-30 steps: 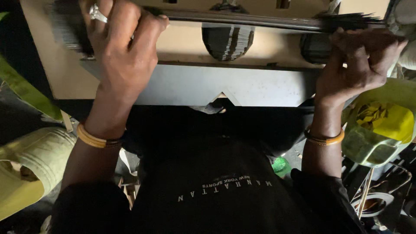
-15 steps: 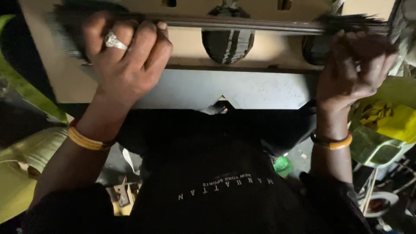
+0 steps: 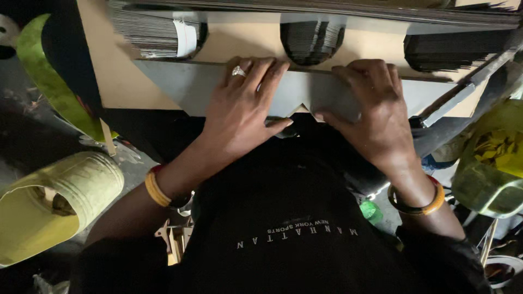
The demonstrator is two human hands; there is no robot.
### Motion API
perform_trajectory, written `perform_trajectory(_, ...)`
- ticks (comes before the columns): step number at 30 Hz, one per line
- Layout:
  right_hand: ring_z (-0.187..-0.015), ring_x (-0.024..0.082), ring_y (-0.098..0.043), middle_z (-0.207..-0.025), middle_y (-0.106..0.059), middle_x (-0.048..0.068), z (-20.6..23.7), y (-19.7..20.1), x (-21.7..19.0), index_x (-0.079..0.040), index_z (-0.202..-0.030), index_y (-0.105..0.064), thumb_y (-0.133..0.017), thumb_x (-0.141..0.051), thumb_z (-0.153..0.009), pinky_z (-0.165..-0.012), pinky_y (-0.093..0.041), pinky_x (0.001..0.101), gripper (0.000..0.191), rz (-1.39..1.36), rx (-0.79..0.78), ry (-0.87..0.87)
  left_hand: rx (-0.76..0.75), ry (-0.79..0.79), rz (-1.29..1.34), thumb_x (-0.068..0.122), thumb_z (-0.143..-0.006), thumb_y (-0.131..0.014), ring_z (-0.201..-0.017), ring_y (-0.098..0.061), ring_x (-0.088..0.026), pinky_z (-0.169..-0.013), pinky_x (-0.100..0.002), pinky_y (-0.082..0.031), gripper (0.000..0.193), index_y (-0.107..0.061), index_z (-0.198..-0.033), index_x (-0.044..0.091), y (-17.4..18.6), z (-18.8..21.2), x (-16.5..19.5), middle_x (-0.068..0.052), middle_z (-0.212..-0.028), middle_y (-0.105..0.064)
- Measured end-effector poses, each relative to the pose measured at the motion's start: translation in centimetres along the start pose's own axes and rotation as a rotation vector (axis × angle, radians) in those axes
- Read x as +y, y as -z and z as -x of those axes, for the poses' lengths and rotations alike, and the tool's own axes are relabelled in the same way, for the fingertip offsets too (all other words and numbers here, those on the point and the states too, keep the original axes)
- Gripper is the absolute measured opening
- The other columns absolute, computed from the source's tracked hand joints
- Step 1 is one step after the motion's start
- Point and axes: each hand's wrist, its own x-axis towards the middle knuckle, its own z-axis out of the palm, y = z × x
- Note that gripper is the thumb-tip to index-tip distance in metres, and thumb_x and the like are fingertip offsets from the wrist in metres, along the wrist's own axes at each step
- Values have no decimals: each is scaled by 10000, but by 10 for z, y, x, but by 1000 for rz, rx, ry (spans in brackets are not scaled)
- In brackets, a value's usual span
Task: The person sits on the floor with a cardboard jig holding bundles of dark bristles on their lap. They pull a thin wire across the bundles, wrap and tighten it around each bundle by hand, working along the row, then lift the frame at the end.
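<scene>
The grey sheet (image 3: 229,87) lies on the tan board (image 3: 120,81), near edge toward the person. Left hand (image 3: 242,111) and right hand (image 3: 370,106) press flat, fingers spread, gripping nothing. Keep pressure even beside the notch (image 3: 305,106).

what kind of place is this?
Probably a small card or paper-cutting workshop: both hands press a grey die-cut card sheet on a tan board, with stacks of cut sheets behind and offcuts on the floor.

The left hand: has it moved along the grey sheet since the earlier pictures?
Yes. The left hand has moved inward from the left end of the grey sheet to beside its central notch.
</scene>
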Motion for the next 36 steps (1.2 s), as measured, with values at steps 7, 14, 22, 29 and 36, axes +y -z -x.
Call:
perform_trajectory(7,-1117,382,-575,-1160,-590,187,-11,-10,-12,-10,-1251,-677,-904,-300,-762,-999,-501,507,612,180,21,12,84,22,49,504,-743,-886,-1233,-545,-385,-1087,-530,-438,881,-525,-1409,54,-3,1,-5,-133,-1329,-520)
perform_trajectory(14,-1117,366,-585,-1236,-592,190,-10,-13,-11,8,-1267,-686,-790,-391,-871,-929,-540,458,572,432,147,137,186,14,92,518,-844,-820,-1297,-547,-330,-1199,-528,-368,849,-481,-1461,42,-11,1,-8,-155,-1390,-532)
perform_trajectory(22,-737,222,-607,-803,-658,88,16,-17,27,-25,-883,-672,-838,-364,-928,-687,-498,394,380,521,189,198,575,-444,-510,315,-1121,-615,-1143,-544,-195,-1063,-440,-261,374,-548,-1429,114,-32,4,-42,-63,-1227,-546)
perform_trajectory(29,-784,210,-658,-919,-720,118,5,-20,35,-6,-1083,-742,-747,-135,-1087,-703,-468,330,129,344,274,304,384,-259,-364,168,-1106,-716,-1076,-593,-160,-979,-396,-518,203,-687,-1295,100,48,47,-122,-89,-1246,-672)
perform_trajectory(36,-838,262,-674,-1000,-730,170,-38,-19,-4,35,-1137,-741,-750,32,-1039,-735,-507,345,98,344,304,182,539,-37,-417,107,-1019,-828,-1080,-644,-221,-916,-412,-541,283,-696,-1269,86,114,30,-151,-42,-1171,-651)
